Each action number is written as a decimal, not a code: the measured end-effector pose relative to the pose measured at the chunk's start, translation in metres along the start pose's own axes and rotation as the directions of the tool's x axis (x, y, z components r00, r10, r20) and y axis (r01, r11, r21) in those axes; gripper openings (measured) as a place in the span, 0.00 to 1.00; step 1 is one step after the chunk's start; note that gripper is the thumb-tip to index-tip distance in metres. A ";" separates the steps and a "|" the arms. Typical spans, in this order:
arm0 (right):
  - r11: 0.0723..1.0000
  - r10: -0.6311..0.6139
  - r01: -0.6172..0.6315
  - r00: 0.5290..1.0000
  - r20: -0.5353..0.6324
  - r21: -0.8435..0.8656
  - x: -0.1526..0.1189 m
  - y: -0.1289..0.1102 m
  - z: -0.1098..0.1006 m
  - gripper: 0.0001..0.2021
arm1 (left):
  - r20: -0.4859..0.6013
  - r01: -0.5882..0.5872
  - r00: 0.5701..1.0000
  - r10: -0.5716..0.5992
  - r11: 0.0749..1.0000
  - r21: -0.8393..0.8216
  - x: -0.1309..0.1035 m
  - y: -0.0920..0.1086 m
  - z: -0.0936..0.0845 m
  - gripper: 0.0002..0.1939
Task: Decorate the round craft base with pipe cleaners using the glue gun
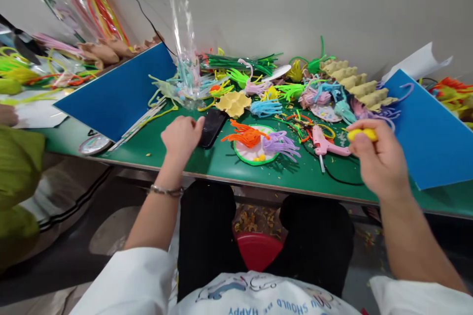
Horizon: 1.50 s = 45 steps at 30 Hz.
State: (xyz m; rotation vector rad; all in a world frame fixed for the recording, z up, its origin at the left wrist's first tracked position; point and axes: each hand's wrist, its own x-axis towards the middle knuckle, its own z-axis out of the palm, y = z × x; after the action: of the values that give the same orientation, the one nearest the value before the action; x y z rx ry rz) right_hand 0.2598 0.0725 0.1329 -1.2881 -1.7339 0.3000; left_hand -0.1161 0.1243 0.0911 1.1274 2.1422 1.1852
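My right hand (382,157) is closed round a small rounded yellow object (362,135), raised over the right side of the table; its exact kind does not show. Below and left of that hand lies a pink hot glue gun (323,142), its nozzle toward the front edge. My left hand (182,137) is curled into a fist beside a black phone (212,128), its finger insides hidden. Between the hands rests a round white disc with a green rim (254,161), bearing an orange pipe-cleaner octopus shape (248,137) and a purple one (279,143).
Blue boards (121,91) (432,133) stand at both sides of the green table (162,155). Behind lie a yellowish carton piece (233,103), green pipe cleaners (244,63) and an egg carton (358,83). Someone in a green sleeve (18,172) sits at left. A red bin (258,248) is below.
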 end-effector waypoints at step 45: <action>0.893 0.010 0.021 0.998 0.067 -0.450 -0.021 0.131 0.010 0.18 | 0.496 -0.572 0.809 0.315 0.617 0.541 -0.095 -0.032 0.065 0.22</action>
State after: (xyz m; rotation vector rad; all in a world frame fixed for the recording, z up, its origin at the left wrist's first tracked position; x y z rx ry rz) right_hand 0.3343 0.1130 0.0310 -1.6161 -1.9353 -0.0757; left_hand -0.0311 0.0677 0.0287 2.1257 2.0759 0.2477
